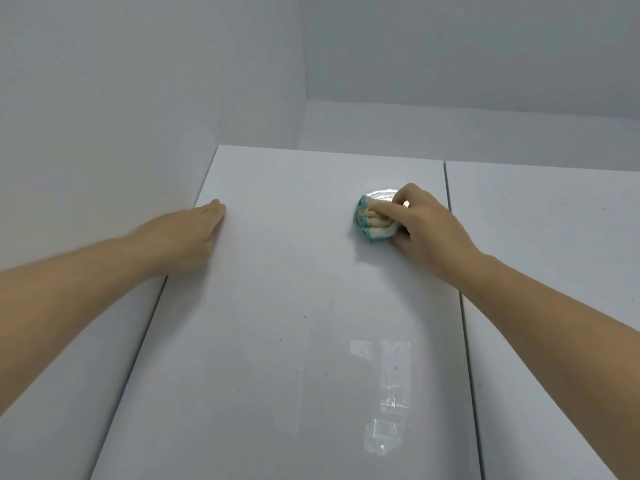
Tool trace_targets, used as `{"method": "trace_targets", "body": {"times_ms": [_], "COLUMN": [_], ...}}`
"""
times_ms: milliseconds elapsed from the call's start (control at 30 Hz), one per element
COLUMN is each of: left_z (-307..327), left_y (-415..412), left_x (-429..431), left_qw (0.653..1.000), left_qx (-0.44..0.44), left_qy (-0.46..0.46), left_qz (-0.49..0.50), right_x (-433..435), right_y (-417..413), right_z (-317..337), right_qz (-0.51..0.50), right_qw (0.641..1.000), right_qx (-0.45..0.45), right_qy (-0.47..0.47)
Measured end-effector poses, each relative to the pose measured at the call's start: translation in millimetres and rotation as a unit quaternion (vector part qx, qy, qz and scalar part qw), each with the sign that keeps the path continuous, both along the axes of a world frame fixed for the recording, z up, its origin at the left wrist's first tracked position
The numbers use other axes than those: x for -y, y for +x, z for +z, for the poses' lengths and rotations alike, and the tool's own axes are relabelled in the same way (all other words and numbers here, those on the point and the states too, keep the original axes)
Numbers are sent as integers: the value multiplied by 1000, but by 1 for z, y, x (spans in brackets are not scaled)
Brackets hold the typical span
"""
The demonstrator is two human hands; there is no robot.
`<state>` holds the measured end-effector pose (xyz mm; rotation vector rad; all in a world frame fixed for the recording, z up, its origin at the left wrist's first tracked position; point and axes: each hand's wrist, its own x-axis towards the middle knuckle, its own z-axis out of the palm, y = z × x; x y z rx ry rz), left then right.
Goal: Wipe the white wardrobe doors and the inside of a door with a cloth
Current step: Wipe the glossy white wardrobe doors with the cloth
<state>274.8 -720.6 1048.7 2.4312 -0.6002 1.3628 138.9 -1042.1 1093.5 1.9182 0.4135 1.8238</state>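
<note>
Now wiping upper door (294,289) | right hand (429,223) clenches cloth (375,221) | left hand (187,233) flat, released | next: sweep downward.

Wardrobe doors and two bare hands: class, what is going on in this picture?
A person is wiping a white wardrobe door. The right hand presses a bunched cloth, cream with a teal edge, against the upper part of the door. The left hand lies flat, fingers together, at the door's left edge. Small specks still dot the lower part of the door, so the wiping looks unfinished. A second door stands to the right.
</note>
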Motion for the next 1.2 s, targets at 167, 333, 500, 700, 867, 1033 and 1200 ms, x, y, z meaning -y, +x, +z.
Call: {"method": "trace_targets", "body": {"times_ms": [167, 333, 500, 700, 867, 1033, 1200], "left_z": [1, 1, 4, 8, 27, 31, 33], "left_y": [3, 2, -2, -6, -21, -22, -20], "left_x": [-2, -2, -3, -3, -7, -5, -3], "left_qw": [1000, 1000, 1000, 1000, 999, 997, 997], "left_qx": [7, 3, -1, -13, -28, -52, -62], "left_qy": [5, 3, 4, 6, 2, 32, 53], "left_qz": [-7, -12, -19, -24, -27, -39, -17], "right_x": [-16, -20, -17, -19, -43, -55, -62], "right_y": [3, 2, 5, 14, 32, 31, 37], "right_z": [10, -23, -60, -26, -4, -17, -63], "right_qz": [-26, -13, -24, -16, 53, 24, 8], "right_qw": [997, 998, 989, 999, 997, 995, 982], "right_qx": [-11, -67, -115, -30, 2, -92, -142], "right_qy": [69, -16, -89, -32, 58, 20, -124]}}
